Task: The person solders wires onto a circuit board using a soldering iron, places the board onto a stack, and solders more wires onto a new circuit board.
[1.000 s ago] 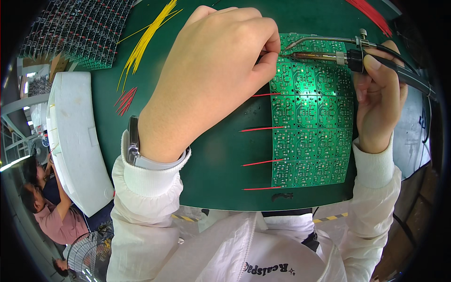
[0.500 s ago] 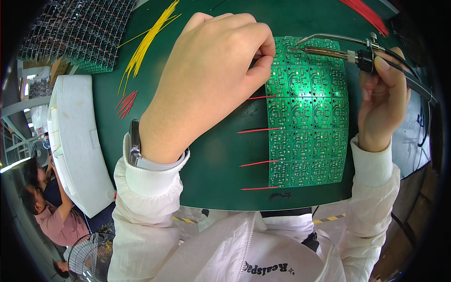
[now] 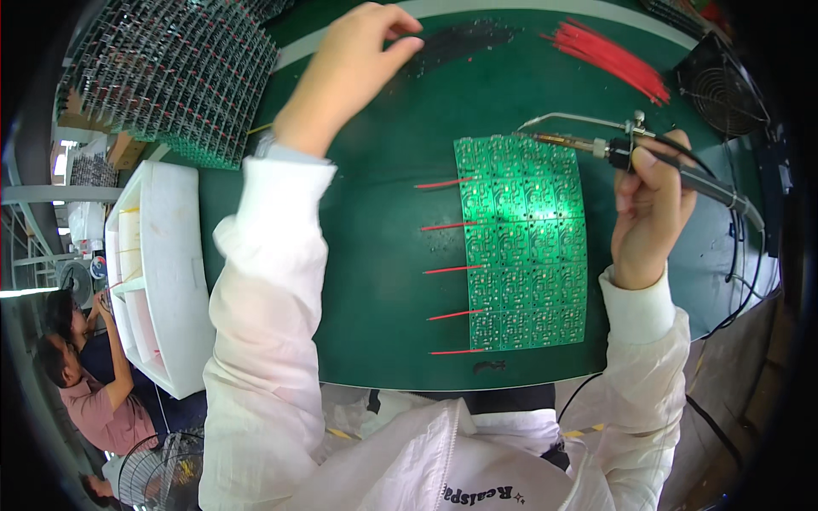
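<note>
A green circuit board panel (image 3: 524, 247) lies on the green mat, with several short red wires (image 3: 454, 270) sticking out from its left edge. My right hand (image 3: 652, 209) grips a soldering iron (image 3: 613, 152) that has a thin metal feed tube over it. The iron's tip is at the panel's far edge; whether it touches cannot be made out. My left hand (image 3: 354, 72) is stretched to the far side of the mat, beside a dark, blackish patch (image 3: 464, 41). Its thumb and forefinger are slightly apart, with nothing visible between them.
Loose red wires (image 3: 607, 60) lie at the far right, near a black fan (image 3: 722, 89). Stacked populated boards (image 3: 170, 77) stand at the far left. A white foam tray (image 3: 175, 281) sits at the left edge. Other people (image 3: 102, 392) are beyond it.
My left hand has left the panel's far left corner and moved away to the far side. A red wire now shows at that corner. The view has shifted; the iron stays in my right hand.
</note>
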Demonstrator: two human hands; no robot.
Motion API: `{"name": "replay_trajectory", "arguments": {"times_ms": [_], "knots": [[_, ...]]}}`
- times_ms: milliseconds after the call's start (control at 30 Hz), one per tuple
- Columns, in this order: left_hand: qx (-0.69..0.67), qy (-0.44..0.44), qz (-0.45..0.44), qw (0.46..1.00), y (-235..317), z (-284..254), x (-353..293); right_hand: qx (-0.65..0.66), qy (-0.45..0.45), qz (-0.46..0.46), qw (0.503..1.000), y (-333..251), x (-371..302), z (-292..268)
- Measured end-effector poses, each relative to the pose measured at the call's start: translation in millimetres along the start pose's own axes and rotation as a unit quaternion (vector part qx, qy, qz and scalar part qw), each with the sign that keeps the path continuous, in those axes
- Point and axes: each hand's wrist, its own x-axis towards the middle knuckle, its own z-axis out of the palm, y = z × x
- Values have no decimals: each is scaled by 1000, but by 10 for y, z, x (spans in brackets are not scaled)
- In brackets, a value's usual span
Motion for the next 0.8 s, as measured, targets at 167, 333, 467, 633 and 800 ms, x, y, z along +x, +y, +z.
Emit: {"name": "replay_trajectory", "arguments": {"times_ms": [167,333,467,633,800], "knots": [[-30,-23,26,999,-105,314,523,-26,1,32,999,-68,-20,37],[-8,-61,-14,998,-210,403,741,-15,-8,58,998,-99,-10,37],[-17,-90,-43,995,-249,371,770,-11,-6,66,998,-113,-10,66],[10,-129,-34,991,-220,361,836,-24,-11,75,997,-156,-3,70],[65,-184,11,981,-141,306,855,-29,-18,84,996,-173,-6,59]]}}
